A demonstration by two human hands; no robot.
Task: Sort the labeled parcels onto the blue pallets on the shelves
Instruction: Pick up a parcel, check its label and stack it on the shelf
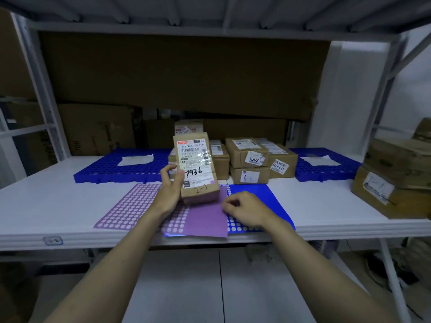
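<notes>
Holding labeled parcel (197, 166) upright above purple sticker sheet (140, 206) on shelf (46, 199): left hand (171, 190) grips its left edge, label reads 1936, "2-1" penned on brown wrap. Right hand (245, 209) loosely curled over blue sticker sheet (256, 192); whether it pinches anything, cannot tell. Judgement: sorting partway; parcel stack (251, 159) on middle pallet, left blue pallet (105, 169) and right blue pallet (326, 169) carry only paper.

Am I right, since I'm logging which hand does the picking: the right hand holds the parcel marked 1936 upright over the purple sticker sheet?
Not quite. The head view shows the left hand holding the parcel marked 1936 upright over the purple sticker sheet. The right hand rests curled on the sheets, holding no parcel.
</notes>
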